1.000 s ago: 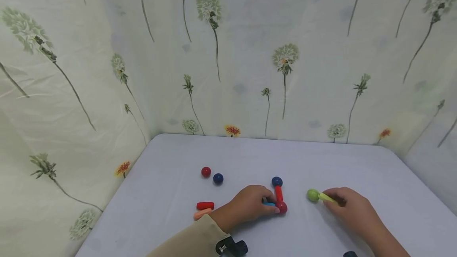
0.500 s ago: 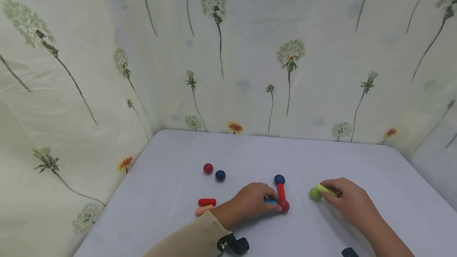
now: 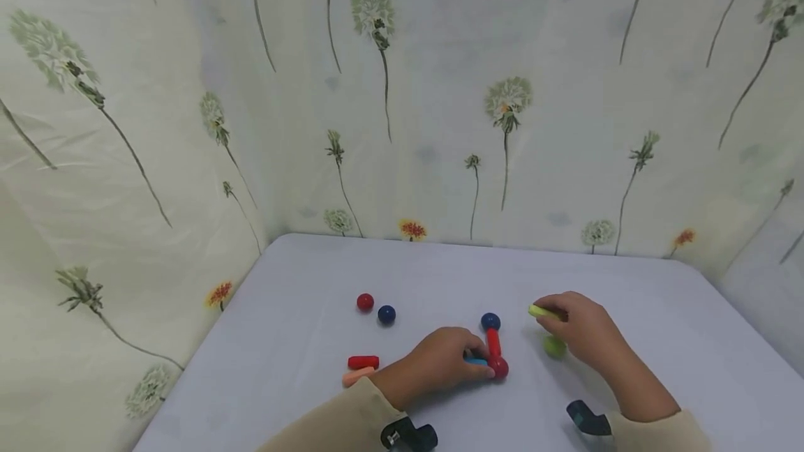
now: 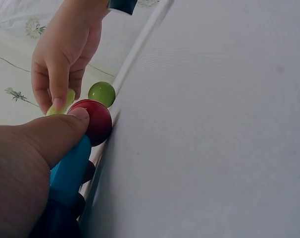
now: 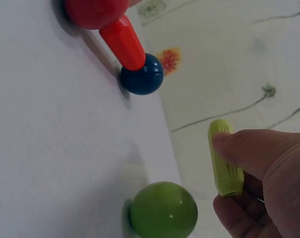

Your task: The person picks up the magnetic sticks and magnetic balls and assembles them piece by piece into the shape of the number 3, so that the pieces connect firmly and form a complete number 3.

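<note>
My left hand rests low on the table around a blue stick. Its thumb presses a red ball at the stick's end; its other fingertips are partly hidden. From that ball a red stick runs away to a dark blue ball, all joined. Off to the right, my right hand pinches a yellow-green stick between thumb and fingers, raised from the table. A green ball sits on the table below that hand, apart from the stick.
Behind the left hand lie a loose red ball and a dark blue ball. A red stick and a peach stick lie to its left. Flowered cloth hangs beyond the white table.
The yellow-green stick has come off the green ball, which stays on the table. My right hand has moved away from me and leftward with the stick. The left hand keeps its place.
</note>
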A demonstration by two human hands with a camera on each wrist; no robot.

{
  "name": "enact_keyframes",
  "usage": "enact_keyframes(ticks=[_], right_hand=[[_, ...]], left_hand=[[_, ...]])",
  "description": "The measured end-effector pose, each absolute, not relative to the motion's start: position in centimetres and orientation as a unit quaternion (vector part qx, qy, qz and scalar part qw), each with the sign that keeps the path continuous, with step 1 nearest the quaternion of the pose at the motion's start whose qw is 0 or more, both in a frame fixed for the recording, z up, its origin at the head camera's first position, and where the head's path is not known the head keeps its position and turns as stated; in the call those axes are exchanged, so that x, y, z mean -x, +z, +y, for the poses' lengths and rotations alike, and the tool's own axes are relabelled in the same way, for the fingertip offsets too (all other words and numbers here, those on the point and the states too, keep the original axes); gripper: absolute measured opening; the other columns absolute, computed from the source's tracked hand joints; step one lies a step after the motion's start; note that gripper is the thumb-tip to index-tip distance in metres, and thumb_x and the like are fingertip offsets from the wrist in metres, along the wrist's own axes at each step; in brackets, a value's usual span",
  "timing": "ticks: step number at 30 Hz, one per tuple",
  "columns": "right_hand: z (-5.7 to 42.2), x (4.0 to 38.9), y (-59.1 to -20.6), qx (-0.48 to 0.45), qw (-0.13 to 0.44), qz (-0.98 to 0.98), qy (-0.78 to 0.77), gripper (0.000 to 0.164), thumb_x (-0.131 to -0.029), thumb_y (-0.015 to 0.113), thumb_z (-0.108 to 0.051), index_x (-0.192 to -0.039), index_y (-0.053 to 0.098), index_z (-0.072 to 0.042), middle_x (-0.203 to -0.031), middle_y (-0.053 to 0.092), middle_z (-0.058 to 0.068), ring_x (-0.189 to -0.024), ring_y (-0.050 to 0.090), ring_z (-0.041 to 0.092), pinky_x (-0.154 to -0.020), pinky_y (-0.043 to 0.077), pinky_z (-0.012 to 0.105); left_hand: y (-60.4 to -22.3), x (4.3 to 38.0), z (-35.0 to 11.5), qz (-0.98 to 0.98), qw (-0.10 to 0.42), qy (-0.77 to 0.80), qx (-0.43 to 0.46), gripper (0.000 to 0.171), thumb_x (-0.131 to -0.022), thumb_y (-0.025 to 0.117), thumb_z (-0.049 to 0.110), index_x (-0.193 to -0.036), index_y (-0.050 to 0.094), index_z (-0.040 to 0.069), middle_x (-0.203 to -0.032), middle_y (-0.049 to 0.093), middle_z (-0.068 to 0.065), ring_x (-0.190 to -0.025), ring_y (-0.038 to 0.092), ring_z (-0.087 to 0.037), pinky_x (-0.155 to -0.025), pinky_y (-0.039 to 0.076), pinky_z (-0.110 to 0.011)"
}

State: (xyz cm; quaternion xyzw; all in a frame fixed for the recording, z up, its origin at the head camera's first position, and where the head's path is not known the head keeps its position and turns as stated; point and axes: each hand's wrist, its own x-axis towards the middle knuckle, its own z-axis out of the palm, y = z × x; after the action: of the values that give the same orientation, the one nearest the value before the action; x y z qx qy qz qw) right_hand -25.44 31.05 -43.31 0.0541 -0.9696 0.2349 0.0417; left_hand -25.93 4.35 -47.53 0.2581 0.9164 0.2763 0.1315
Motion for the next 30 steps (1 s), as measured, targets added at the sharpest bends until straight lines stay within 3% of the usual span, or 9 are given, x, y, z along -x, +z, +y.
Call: enact_keyframes(ticks=[16, 22, 30], right_hand=[[27.4, 29.1, -44.6, -0.090, 0.032, -0.967, 0.235, 0.026, -0.098, 0.073, -0.014, -0.124, 0.076, -0.012, -0.126, 0.071, 0.016, -0.125, 0.060, 0.042, -0.107, 0.047, 0.062], [26.9, 29.1, -44.5, -0.077, 0.010, -0.970, 0.229, 0.026, -0.098, 0.073, -0.012, -0.123, 0.076, -0.013, -0.128, 0.070, 0.016, -0.128, 0.059, 0.043, -0.107, 0.047, 0.062], [26.9, 29.4, -45.0, -0.114, 0.026, -0.970, 0.215, 0.024, -0.098, 0.071, -0.010, -0.121, 0.076, -0.013, -0.127, 0.070, 0.015, -0.129, 0.059, 0.043, -0.109, 0.046, 0.062]], left_hand=[[-47.6, 26.1, 4.0, 0.919, 0.101, 0.261, -0.277, 0.032, -0.087, 0.082, 0.053, -0.115, 0.077, 0.036, -0.099, 0.065, 0.022, -0.090, 0.055, 0.002, -0.077, 0.050, -0.020], [-47.2, 26.1, 4.7, 0.928, 0.094, 0.235, -0.275, 0.054, -0.082, 0.082, 0.063, -0.126, 0.072, 0.032, -0.102, 0.063, 0.017, -0.089, 0.054, 0.001, -0.075, 0.051, -0.021], [-47.2, 26.3, 5.6, 0.948, 0.109, 0.202, -0.221, 0.080, -0.075, 0.080, 0.075, -0.135, 0.067, 0.025, -0.122, 0.064, 0.007, -0.102, 0.062, -0.006, -0.090, 0.059, -0.032]])
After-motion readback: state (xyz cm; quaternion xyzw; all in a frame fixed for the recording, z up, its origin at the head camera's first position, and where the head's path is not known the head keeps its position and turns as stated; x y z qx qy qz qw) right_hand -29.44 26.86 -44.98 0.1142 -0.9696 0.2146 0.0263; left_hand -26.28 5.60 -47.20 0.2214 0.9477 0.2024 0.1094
